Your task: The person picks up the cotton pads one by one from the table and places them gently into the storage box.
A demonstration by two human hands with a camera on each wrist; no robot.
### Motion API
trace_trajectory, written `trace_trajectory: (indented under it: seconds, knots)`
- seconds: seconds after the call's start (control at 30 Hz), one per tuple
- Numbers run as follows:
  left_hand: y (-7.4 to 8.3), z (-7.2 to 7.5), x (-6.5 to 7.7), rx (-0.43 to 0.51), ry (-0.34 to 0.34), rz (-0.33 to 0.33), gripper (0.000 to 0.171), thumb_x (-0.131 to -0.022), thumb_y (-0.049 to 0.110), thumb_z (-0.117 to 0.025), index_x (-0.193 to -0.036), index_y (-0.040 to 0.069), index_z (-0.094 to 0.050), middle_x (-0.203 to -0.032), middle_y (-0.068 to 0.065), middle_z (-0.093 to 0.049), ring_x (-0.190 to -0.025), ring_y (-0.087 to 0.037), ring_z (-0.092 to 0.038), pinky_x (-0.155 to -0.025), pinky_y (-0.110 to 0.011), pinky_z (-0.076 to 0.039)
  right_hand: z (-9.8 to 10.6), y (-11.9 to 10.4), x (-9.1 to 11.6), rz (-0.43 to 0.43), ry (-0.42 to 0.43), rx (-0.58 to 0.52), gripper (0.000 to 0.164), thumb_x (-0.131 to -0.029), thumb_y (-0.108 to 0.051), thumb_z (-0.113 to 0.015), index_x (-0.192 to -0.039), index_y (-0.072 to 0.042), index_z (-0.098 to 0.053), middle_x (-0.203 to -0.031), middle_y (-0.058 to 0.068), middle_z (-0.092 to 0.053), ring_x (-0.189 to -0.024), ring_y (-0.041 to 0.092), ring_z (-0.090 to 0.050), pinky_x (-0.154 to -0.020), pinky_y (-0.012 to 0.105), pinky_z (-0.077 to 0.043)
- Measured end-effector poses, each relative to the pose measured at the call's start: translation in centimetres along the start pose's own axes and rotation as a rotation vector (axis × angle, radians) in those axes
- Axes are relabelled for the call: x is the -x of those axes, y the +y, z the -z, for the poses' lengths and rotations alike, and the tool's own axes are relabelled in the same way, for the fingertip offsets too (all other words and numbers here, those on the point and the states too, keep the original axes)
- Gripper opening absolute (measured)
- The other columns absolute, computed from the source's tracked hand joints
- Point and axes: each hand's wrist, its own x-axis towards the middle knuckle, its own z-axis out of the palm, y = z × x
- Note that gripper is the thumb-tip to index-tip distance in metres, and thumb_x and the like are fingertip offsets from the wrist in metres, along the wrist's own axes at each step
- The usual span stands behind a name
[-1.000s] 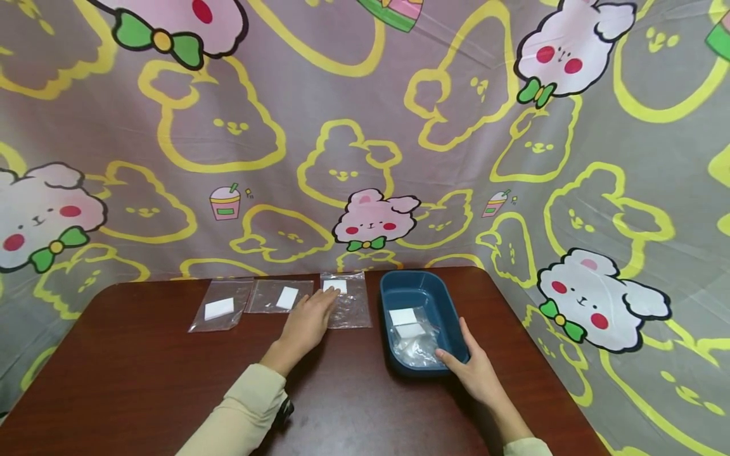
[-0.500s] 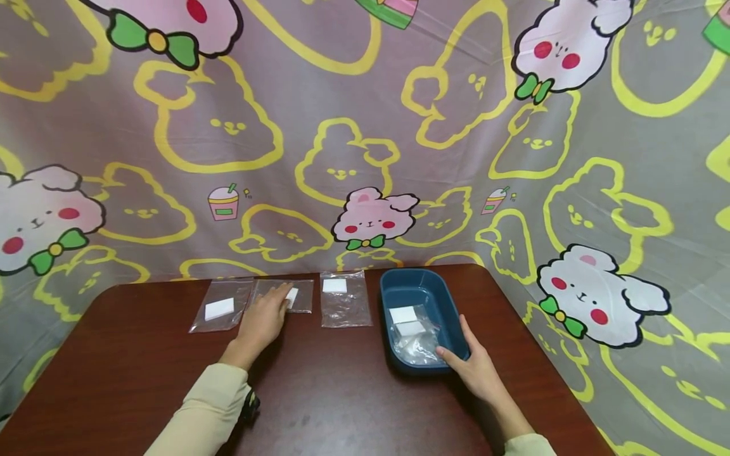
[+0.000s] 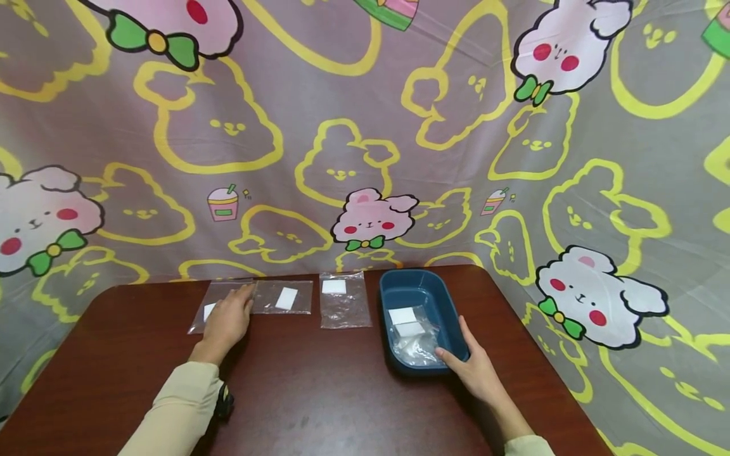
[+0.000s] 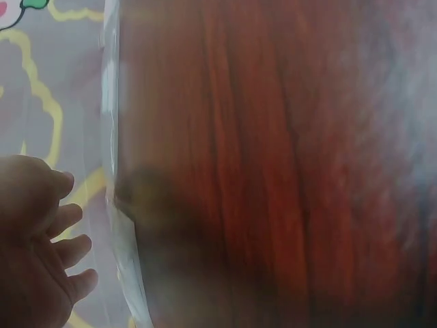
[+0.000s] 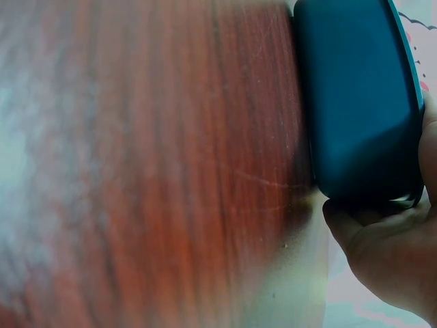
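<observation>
My left hand (image 3: 229, 316) is over the leftmost clear plastic bag (image 3: 199, 320), hiding much of it and part of its white label (image 3: 209, 311). In the left wrist view its fingers (image 4: 76, 249) are loosely bent, and nothing shows between them. Whether they touch the bag, I cannot tell. My right hand (image 3: 476, 367) holds the near right corner of a blue plastic bin (image 3: 419, 283), thumb over the rim. The right wrist view shows the hand (image 5: 396, 260) around the bin's end (image 5: 362, 102). Inside the bin lie clear bags (image 3: 419, 348) with white labels.
Two more flat clear bags, a middle one (image 3: 265, 297) and a right one (image 3: 346, 310), lie along the back of the dark wooden table (image 3: 331, 392), each with a white label. A patterned cloth (image 3: 274, 183) hangs behind the table and along its right side.
My left hand has moved left, from the right bag across the middle bag to the leftmost one. The bags lie in the same places. My right hand and the bin have stayed put.
</observation>
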Motion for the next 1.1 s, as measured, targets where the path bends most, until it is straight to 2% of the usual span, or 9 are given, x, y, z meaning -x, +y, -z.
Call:
trace_trajectory:
  seconds: [0.3,0.47,0.77,1.0,1.1]
  knots:
    - [-1.8,0.5,-0.2,0.003,-0.049,0.068,0.043,-0.101,0.009,-0.051,-0.142,-0.004,-0.049,-0.143,-0.031,-0.048,-0.132,-0.055,-0.040,-0.108,-0.069,-0.031,-0.2,0.0,0.1,-0.004,0.002,-0.009,0.099,-0.091,-0.043,-0.074,-0.162,-0.010,-0.013,-0.165,0.019,-0.017,-0.148,0.042,-0.021,-0.116,0.063,-0.022]
    - [-2.5,0.6,-0.3,-0.003,-0.054,0.078,0.044,-0.101,0.009,-0.052,-0.143,-0.005,-0.048,-0.144,-0.032,-0.046,-0.133,-0.056,-0.039,-0.109,-0.069,-0.030,-0.2,0.0,0.1,0.000,0.004,-0.012,0.099,-0.091,-0.042,-0.074,-0.162,-0.010,-0.013,-0.165,0.019,-0.017,-0.148,0.042,-0.021,-0.116,0.063,-0.021]
    - [-3.8,0.3,-0.1,0.006,-0.076,0.096,0.043,-0.101,0.007,-0.051,-0.141,-0.009,-0.048,-0.145,-0.037,-0.041,-0.134,-0.059,-0.034,-0.108,-0.070,-0.029,-0.2,0.1,0.0,0.020,0.012,-0.012,0.099,-0.090,-0.043,-0.075,-0.162,-0.009,-0.015,-0.165,0.019,-0.018,-0.149,0.041,-0.020,-0.116,0.063,-0.021]
    - [-4.5,0.0,0.4,0.015,-0.123,0.154,0.043,-0.102,0.008,-0.047,-0.142,-0.007,-0.045,-0.148,-0.039,-0.034,-0.138,-0.059,-0.026,-0.110,-0.071,-0.024,-0.2,0.0,0.0,0.009,0.008,-0.015,0.099,-0.091,-0.042,-0.075,-0.162,-0.009,-0.014,-0.165,0.019,-0.017,-0.149,0.041,-0.020,-0.117,0.063,-0.020]
    - [-4.6,-0.2,0.4,0.014,-0.129,0.156,0.043,-0.103,0.009,-0.045,-0.142,-0.007,-0.045,-0.147,-0.039,-0.035,-0.138,-0.058,-0.027,-0.111,-0.071,-0.023,-0.2,-0.1,-0.1,-0.004,0.004,-0.015,0.099,-0.091,-0.043,-0.074,-0.162,-0.011,-0.013,-0.165,0.018,-0.017,-0.149,0.041,-0.020,-0.116,0.063,-0.021]
